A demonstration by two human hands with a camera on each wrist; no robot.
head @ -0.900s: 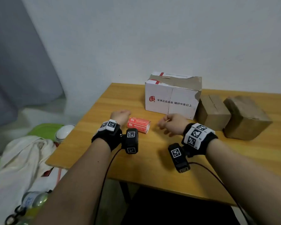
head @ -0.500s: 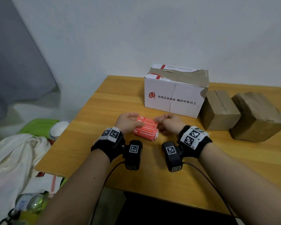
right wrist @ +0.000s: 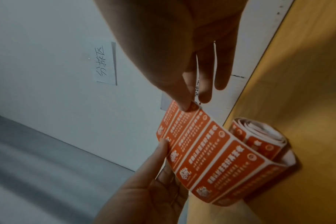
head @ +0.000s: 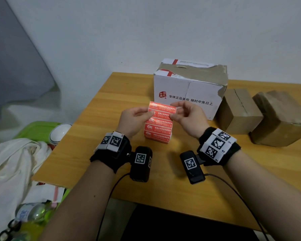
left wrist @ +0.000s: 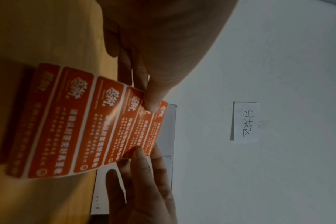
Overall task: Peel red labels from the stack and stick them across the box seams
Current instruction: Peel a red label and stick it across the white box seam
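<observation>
**Red labels lifted for peeling**

Head view: red label strip (head: 161, 117) pinched by left hand (head: 134, 121) and right hand (head: 189, 117), before the white box (head: 189, 87). Left wrist: thin, floppy backing. Right wrist: roll (right wrist: 259, 145) on table (right wrist: 307, 75); best taken by a corner.

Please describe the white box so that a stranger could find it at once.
On the wooden table, three boxes stand in a row near the wall. The white box is the leftmost and tallest, the only one with printed Chinese text and a red logo; its two neighbours are plain brown.
</observation>
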